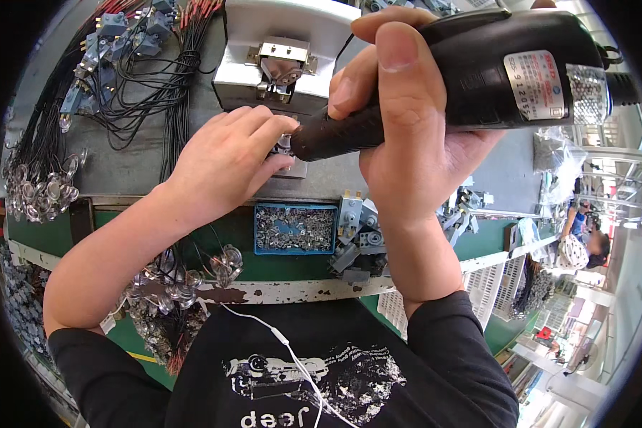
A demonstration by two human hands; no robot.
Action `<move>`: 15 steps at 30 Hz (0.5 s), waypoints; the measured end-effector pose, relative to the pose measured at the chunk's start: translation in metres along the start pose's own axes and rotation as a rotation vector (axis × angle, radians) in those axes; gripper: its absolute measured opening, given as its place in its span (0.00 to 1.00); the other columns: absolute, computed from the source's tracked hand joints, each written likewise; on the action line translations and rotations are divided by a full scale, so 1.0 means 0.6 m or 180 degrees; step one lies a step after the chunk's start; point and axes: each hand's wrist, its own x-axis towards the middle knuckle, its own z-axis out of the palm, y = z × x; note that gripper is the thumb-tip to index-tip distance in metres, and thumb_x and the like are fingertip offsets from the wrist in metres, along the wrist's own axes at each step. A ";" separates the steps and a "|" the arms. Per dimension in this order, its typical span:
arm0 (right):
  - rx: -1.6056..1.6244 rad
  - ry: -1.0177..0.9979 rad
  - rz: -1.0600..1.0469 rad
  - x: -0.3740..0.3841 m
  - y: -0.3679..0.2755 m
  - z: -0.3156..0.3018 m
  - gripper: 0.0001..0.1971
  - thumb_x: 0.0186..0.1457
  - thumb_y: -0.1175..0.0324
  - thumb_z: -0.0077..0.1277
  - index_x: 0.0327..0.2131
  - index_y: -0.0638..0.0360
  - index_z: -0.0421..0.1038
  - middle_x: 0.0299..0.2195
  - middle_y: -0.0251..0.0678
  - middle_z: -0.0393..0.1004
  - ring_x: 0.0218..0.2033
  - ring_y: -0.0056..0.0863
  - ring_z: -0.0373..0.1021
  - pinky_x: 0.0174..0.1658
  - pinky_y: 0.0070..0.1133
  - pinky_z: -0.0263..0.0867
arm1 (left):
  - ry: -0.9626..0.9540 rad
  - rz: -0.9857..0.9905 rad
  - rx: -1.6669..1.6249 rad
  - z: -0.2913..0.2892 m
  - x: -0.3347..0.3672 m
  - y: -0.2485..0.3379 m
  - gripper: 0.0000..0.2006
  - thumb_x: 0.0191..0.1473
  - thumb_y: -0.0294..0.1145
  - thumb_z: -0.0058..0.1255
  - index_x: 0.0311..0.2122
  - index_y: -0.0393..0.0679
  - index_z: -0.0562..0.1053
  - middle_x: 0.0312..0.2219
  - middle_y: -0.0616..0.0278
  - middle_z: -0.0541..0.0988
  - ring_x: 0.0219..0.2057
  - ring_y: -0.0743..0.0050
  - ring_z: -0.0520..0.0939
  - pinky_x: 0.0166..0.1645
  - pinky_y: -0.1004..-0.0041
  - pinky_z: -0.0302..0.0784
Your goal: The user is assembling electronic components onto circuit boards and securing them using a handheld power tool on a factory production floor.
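My right hand point(412, 135) is wrapped round a black electric screwdriver point(488, 68), its thumb laid along the body. The tool lies nearly level, with its nose pointing left toward my left hand point(225, 153). The fingers of that hand are closed at a small shiny metal part point(284, 145), right by the screwdriver's nose. Fingers and tool cover most of the part, so its kind does not show. Below it, a flat metal block point(297, 170) sticks out on the grey worktop point(478, 167).
A white-housed fixture with a metal clamp point(284, 60) stands behind my hands. In front lies a blue tray point(294, 252) of small metal pieces, beside grey switch-like units point(360, 239). Black cables point(182, 93) and round metal ends point(46, 192) fill the left. Another person point(576, 251) is far right.
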 end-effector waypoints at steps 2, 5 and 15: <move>0.0002 -0.0019 0.0011 0.002 0.001 -0.001 0.10 0.55 0.79 0.62 0.40 0.67 0.74 0.31 0.37 0.79 0.26 0.20 0.75 0.30 0.17 0.71 | 0.0008 0.0004 0.0020 -0.001 0.002 -0.001 0.19 0.56 0.36 0.60 0.50 0.43 0.72 0.38 0.59 0.77 0.43 0.56 0.79 0.49 0.61 0.75; 0.0010 -0.0050 0.0027 0.002 0.000 -0.005 0.10 0.55 0.79 0.62 0.40 0.67 0.74 0.31 0.37 0.79 0.27 0.20 0.75 0.30 0.17 0.71 | -0.0037 -0.0035 0.0032 -0.003 0.002 0.000 0.19 0.56 0.36 0.61 0.50 0.43 0.71 0.38 0.59 0.77 0.43 0.56 0.79 0.48 0.61 0.75; 0.0040 -0.0162 0.0072 0.001 0.009 -0.005 0.09 0.55 0.79 0.62 0.39 0.68 0.75 0.31 0.37 0.79 0.27 0.20 0.75 0.31 0.17 0.71 | 0.0023 -0.0015 -0.0053 0.003 0.000 -0.001 0.19 0.56 0.36 0.60 0.51 0.41 0.71 0.38 0.57 0.76 0.43 0.54 0.78 0.49 0.59 0.75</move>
